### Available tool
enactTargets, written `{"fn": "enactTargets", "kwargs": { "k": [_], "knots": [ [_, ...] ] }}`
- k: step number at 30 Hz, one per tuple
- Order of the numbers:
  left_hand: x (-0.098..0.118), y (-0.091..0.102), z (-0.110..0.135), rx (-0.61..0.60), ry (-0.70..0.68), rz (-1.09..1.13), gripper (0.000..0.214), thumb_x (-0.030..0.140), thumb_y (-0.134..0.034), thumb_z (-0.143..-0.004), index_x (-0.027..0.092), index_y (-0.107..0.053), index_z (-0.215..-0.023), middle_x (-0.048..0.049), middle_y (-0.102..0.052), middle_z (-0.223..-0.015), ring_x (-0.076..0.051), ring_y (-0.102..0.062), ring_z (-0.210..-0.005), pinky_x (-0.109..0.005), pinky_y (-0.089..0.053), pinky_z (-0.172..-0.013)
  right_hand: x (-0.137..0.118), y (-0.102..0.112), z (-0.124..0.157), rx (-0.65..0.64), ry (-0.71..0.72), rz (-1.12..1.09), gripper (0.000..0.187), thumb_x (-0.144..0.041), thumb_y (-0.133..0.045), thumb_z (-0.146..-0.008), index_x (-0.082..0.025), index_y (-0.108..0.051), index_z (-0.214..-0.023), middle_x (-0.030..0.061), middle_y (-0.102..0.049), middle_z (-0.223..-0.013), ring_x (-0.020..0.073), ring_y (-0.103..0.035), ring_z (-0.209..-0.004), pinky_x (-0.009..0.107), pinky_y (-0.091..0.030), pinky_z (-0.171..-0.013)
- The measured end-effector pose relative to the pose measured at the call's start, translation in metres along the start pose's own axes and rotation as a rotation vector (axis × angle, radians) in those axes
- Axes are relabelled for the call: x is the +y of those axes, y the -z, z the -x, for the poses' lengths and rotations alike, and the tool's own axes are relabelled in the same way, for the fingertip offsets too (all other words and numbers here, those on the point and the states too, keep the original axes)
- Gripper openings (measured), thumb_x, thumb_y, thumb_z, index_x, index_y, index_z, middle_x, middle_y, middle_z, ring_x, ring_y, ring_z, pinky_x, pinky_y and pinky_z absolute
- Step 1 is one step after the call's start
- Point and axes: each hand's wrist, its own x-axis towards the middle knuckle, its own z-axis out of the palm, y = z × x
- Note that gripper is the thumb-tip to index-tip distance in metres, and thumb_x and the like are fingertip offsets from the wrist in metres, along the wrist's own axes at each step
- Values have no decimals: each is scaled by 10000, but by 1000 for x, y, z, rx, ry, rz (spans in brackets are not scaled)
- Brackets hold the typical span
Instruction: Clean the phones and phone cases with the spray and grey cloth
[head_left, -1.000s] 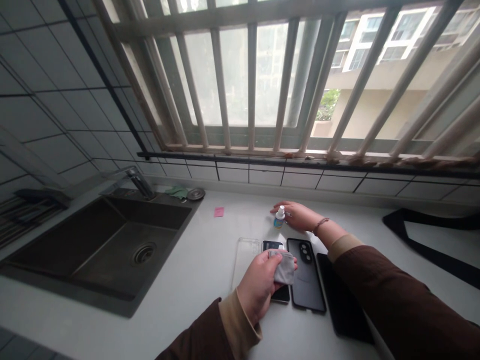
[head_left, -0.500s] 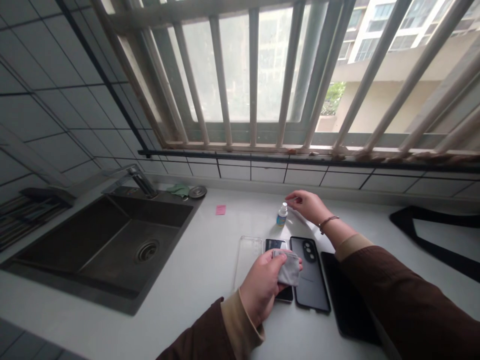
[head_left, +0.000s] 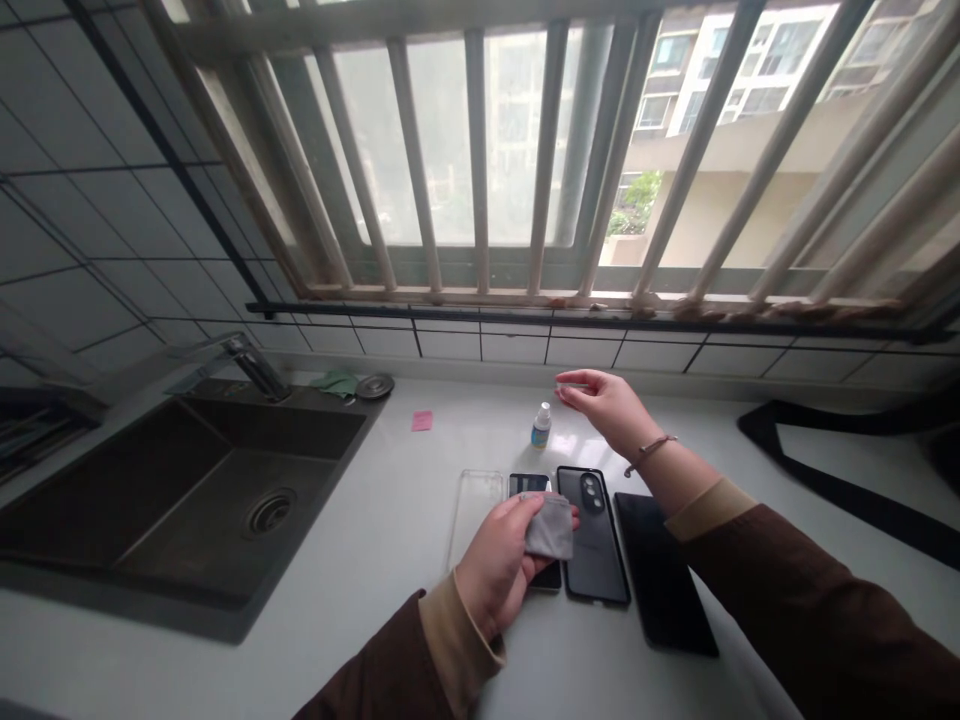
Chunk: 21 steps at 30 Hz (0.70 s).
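My left hand (head_left: pixel 499 560) is closed on a folded grey cloth (head_left: pixel 550 528), held over a phone (head_left: pixel 530 485) lying on the counter. The cloth and fingers hide the middle of that phone. My right hand (head_left: pixel 600 405) is above the counter, just right of a small white spray bottle (head_left: pixel 541 427) with a blue label, and does not touch it. Its thumb and index finger curve together in a pinch; what is between them is too small to make out. A clear phone case (head_left: pixel 469 510) lies left of the phone, a black phone case (head_left: pixel 594 540) right of it.
A black tablet-like slab (head_left: pixel 664 575) lies beside the black case, partly below my right forearm. A pink sticky note (head_left: pixel 422 421) is on the counter (head_left: pixel 360 600). The sink (head_left: pixel 217 480) with its faucet (head_left: pixel 259 365) is at left, a black strap (head_left: pixel 847 500) at right. Window bars (head_left: pixel 480 170) stand behind.
The view has turned a little, so the scene sits further left. My right hand has lifted slightly, its thumb and index finger showing more of a gap. My left hand keeps the cloth.
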Motion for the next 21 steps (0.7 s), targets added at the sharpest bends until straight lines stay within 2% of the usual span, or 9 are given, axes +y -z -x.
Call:
{"fn": "enactTargets", "kwargs": {
  "k": [3,6,9,15,21],
  "knots": [
    [0,0,-1,5,2,14,265,262,-590,-997,89,-709,-1159,-226,-775,-1182,-267,-766,-1041,-354,-602,-867,-17,-3,9,30,95,89,282,-336,-759,-894,-237,-792,-1156,86,-803,-1119,252,-755,-1037,448,-628,-1007],
    [-1,1,-3,9,4,30,271,260,-608,-988,91,-722,-1166,-217,-780,-1168,-265,-771,-1020,-349,-608,-856,-28,-7,17,31,242,224,336,-324,-671,-959,-265,-747,-1280,70,-783,-1178,227,-750,-1049,394,-638,-975],
    [-2,2,-5,9,9,51,283,284,-606,-994,94,-728,-1164,-213,-784,-1161,-267,-773,-1018,-355,-609,-864,-30,-11,20,52,329,288,265,-324,-648,-976,-254,-771,-1200,70,-777,-1149,220,-760,-1007,363,-646,-927],
    [-1,1,-4,3,30,64,309,310,-558,-1016,88,-721,-1156,-223,-784,-1156,-266,-771,-1015,-352,-603,-857,-24,-17,25,19,387,266,205,-297,-675,-970,-266,-768,-1150,60,-769,-1181,231,-751,-1041,374,-620,-990],
    [0,0,-2,2,29,46,306,310,-539,-1024,95,-715,-1151,-221,-783,-1170,-271,-769,-1048,-354,-597,-881,-17,-21,30,-5,433,368,199,-299,-662,-987,-283,-768,-1154,57,-777,-1186,263,-725,-1118,432,-579,-1051]
  ]
}}
